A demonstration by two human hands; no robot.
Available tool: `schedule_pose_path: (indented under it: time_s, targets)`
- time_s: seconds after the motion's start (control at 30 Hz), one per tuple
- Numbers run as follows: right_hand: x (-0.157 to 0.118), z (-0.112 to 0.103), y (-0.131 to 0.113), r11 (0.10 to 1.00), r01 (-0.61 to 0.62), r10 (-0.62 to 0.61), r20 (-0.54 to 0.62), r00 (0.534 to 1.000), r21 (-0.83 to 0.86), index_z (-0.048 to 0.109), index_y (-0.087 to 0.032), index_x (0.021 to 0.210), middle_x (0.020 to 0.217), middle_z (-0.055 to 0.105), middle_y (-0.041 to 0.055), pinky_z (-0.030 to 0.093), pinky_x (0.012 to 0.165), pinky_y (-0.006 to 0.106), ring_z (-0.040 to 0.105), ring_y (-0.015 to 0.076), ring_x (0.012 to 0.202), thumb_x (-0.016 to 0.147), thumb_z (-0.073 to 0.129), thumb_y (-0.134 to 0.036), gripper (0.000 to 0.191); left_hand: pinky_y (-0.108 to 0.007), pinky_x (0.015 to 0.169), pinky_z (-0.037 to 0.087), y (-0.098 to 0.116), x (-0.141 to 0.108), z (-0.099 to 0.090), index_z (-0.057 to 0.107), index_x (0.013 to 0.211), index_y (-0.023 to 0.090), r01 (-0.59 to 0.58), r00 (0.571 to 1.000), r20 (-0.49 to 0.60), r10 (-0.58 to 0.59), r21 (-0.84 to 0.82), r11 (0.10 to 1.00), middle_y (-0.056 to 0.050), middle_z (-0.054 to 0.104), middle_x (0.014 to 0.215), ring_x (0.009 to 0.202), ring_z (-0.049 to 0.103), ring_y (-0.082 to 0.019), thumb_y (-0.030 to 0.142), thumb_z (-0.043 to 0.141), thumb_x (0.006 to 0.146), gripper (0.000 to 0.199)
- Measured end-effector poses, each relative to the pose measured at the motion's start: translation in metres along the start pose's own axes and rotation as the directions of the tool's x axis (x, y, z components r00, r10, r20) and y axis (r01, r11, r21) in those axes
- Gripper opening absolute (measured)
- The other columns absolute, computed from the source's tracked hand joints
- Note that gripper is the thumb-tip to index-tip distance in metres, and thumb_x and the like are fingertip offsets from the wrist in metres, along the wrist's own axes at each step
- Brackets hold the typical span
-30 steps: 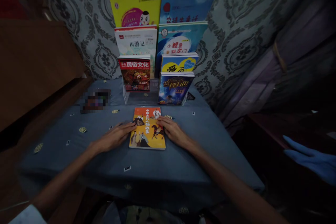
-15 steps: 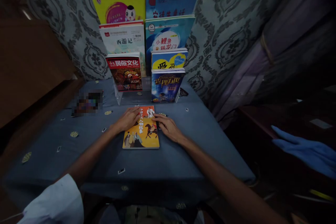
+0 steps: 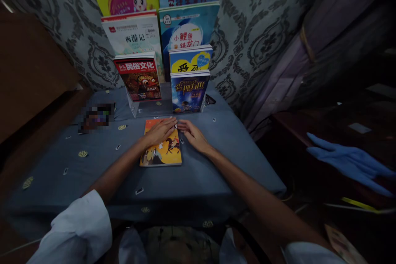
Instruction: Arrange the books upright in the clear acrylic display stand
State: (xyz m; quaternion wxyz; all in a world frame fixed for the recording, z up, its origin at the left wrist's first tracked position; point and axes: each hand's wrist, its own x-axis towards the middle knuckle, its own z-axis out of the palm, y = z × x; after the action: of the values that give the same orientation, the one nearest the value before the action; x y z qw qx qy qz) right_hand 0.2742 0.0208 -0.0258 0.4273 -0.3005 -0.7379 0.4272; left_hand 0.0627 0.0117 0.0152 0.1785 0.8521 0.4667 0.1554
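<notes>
An orange and yellow book point(image 3: 171, 157) lies on the table, its cover facing up with drawn figures and a horse. Across the upper part of that cover rests my left hand point(image 3: 161, 131), fingers stretched out flat and hiding most of the title. My right hand point(image 3: 194, 135) is at the book's upper right edge, fingers extended and fingertips close to those of my left hand. Whether the right fingertips touch the cover I cannot tell. Behind the book stands a clear display rack point(image 3: 133, 107) with several books upright on it, among them a dark blue book point(image 3: 189, 93) and a red-topped book point(image 3: 138, 79).
A grey-blue cloth covers the table point(image 3: 216, 177). A pixelated flat item point(image 3: 97, 117) lies at the left. Dark glasses point(image 3: 210, 99) are beside the rack. Blue gloves point(image 3: 349, 161) lie on a dark red surface at the right, near a purple curtain point(image 3: 278, 78).
My left hand has slid rightward from the book's left edge over its cover. My right hand has drawn back to the right edge. The camera view has shifted slightly.
</notes>
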Motion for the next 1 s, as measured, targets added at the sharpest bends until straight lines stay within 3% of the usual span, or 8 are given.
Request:
schedule_pose_path:
  time_s: [0.17,0.33,0.53,0.7,0.8,1.0]
  targets:
    - [0.003,0.001,0.012,0.997,-0.047,0.052,-0.066,0.996,0.063,0.048,-0.026,0.139,0.128,0.068,0.0093,0.056,0.099,0.044,0.067,0.0210,0.117,0.086,0.046,-0.019,0.054,-0.044,0.127,0.011,0.019,-0.024,0.000,0.052,0.146,0.021,-0.035,0.997,0.061,0.039,-0.059,0.998,-0.009,0.039,0.161,0.153,0.028,-0.022,0.035,0.040,0.102,0.048]
    - [0.004,0.001,0.017,0.998,-0.025,0.028,-0.044,0.999,0.059,0.053,-0.024,0.136,0.124,0.071,0.0089,0.055,0.100,0.045,0.067,0.0225,0.118,0.085,0.046,-0.021,0.051,-0.044,0.128,0.010,0.047,-0.059,0.002,0.053,0.146,0.025,-0.075,0.992,0.091,0.086,-0.119,0.990,-0.005,0.043,0.159,0.152,0.031,-0.021,0.035,0.041,0.103,0.046]
    - [0.004,0.000,0.016,0.997,0.040,-0.040,0.002,0.999,-0.069,0.059,-0.023,0.131,0.126,0.072,0.0071,0.052,0.104,0.048,0.067,0.0232,0.118,0.085,0.046,-0.019,0.048,-0.044,0.128,0.012,0.073,-0.102,0.013,0.049,0.149,0.030,-0.093,0.986,0.129,0.109,-0.123,0.988,0.001,0.041,0.160,0.153,0.030,-0.018,0.033,0.041,0.104,0.046]
    - [-0.002,0.011,0.008,0.946,0.114,-0.100,0.061,0.993,-0.303,0.066,-0.024,0.127,0.134,0.068,0.0089,0.043,0.113,0.053,0.060,0.0281,0.129,0.091,0.053,-0.030,0.038,-0.044,0.128,0.013,0.074,-0.116,0.026,0.053,0.145,0.030,-0.101,0.994,0.024,0.104,-0.110,0.989,0.000,0.045,0.157,0.151,0.034,-0.017,0.031,0.041,0.103,0.044]
    - [-0.009,0.026,0.003,0.918,0.102,-0.083,0.066,0.994,-0.382,0.068,-0.022,0.125,0.143,0.062,0.0120,0.039,0.117,0.054,0.052,0.0315,0.138,0.094,0.054,-0.036,0.036,-0.045,0.126,0.023,0.075,-0.116,0.029,0.066,0.133,0.028,-0.092,0.993,-0.093,0.078,-0.165,0.982,-0.003,0.059,0.146,0.143,0.046,-0.021,0.033,0.043,0.102,0.039]
    - [-0.027,0.050,-0.001,0.888,0.071,-0.042,0.073,0.996,-0.454,0.052,-0.017,0.143,0.158,0.044,0.0167,0.032,0.121,0.054,0.037,0.0325,0.149,0.099,0.047,-0.041,0.050,-0.045,0.116,0.039,0.078,-0.115,0.025,0.077,0.112,0.026,0.010,0.937,-0.317,-0.143,-0.388,0.922,-0.005,0.075,0.121,0.123,0.063,-0.028,0.038,0.053,0.095,0.032]
